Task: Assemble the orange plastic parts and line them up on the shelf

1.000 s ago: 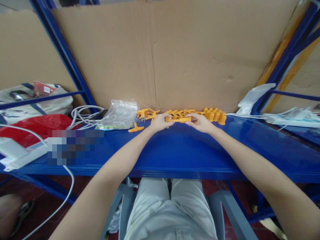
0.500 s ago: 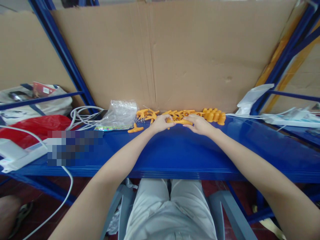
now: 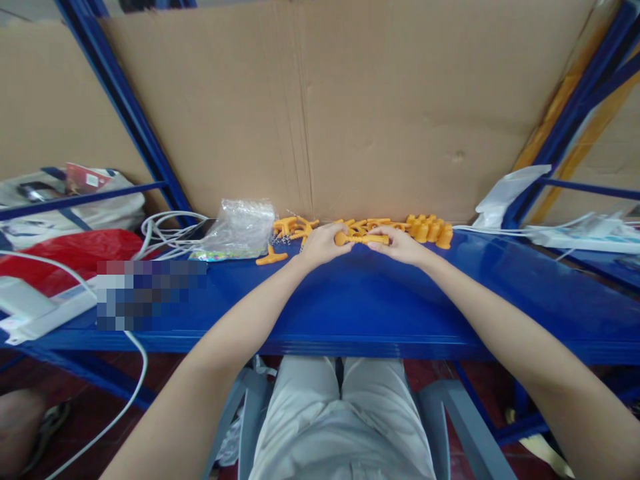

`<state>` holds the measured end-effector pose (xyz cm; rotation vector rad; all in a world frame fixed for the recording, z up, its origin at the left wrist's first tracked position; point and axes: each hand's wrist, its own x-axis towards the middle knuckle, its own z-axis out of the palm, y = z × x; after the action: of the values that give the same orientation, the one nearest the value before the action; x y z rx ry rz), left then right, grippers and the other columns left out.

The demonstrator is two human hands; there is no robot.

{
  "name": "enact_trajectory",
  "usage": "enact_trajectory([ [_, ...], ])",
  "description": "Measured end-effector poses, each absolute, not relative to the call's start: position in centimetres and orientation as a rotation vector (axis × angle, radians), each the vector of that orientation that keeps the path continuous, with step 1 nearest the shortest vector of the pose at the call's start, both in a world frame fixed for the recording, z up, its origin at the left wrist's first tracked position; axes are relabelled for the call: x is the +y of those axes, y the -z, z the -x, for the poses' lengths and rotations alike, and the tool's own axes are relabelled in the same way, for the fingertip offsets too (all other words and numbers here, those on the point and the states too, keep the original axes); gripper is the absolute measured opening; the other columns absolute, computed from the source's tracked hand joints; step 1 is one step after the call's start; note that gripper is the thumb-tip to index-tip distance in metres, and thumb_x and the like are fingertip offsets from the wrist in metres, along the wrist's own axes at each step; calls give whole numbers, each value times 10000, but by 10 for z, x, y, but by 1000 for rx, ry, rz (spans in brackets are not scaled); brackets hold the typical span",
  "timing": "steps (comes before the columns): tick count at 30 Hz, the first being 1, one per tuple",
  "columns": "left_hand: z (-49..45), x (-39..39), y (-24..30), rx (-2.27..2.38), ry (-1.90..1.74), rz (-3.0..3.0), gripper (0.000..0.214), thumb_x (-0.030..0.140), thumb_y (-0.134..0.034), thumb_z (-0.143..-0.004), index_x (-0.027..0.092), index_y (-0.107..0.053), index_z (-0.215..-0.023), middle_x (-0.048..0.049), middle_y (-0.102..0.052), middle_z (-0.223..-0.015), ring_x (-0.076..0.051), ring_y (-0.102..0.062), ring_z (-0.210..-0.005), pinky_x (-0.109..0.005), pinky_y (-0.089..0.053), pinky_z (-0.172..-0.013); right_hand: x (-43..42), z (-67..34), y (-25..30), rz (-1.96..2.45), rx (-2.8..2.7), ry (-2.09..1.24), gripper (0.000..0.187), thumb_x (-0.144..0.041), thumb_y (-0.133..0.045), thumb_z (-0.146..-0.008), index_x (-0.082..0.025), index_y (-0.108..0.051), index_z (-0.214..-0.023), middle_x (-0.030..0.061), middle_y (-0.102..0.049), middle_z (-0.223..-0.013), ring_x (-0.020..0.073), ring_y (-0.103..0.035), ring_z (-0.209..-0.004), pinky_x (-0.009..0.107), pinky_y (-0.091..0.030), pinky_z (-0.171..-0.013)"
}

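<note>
Between my two hands is a long orange plastic piece with a round end [image 3: 361,239], held level above the blue table. My left hand [image 3: 324,245] is closed on its rounded left end. Its right end is pinched in the fingers of my right hand [image 3: 399,247]. Right behind lie more orange plastic pieces [image 3: 350,225], partly hidden by my hands. To the left are orange T-shaped handles [image 3: 285,228] with metal spirals, and a single orange T-shaped handle [image 3: 271,256] lies nearer me. Several orange cup-like pieces [image 3: 429,231] stand in a cluster to the right.
A clear plastic bag [image 3: 240,227] lies left of the handles, beside coiled white cables [image 3: 167,233]. Further left are a red bag [image 3: 75,257] and a cloth bag [image 3: 105,207]. A cardboard wall [image 3: 360,113] closes the back of the blue table [image 3: 360,307]. White packaging [image 3: 505,200] stands at right.
The orange piece has turned in my hands, so its round end now shows at the left. My hands have shifted only slightly, and the other pieces lie as before.
</note>
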<state>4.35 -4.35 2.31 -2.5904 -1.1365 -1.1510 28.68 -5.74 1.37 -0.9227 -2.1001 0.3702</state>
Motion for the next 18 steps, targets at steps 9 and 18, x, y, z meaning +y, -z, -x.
enact_trajectory([
  [9,-44,-40,-21,-1283,1266,2702,264,406,-733,-796,170,-654,-883,41,-612,-598,-116,-538,-559,-226,-373,-560,-56,-294,-14,920,-2175,65,355,-503,-633,-911,-216,-720,-1101,136,-741,-1156,324,-691,-1077,504,-521,-981],
  [18,-44,-44,-21,-1161,1078,2553,261,391,-730,-817,198,-729,-993,-56,-782,-957,-215,-723,-860,-293,-530,-760,-63,-289,-18,959,-2182,-287,444,-605,-675,-837,-177,-733,-939,77,-741,-856,210,-637,-731,331,-492,-685],
])
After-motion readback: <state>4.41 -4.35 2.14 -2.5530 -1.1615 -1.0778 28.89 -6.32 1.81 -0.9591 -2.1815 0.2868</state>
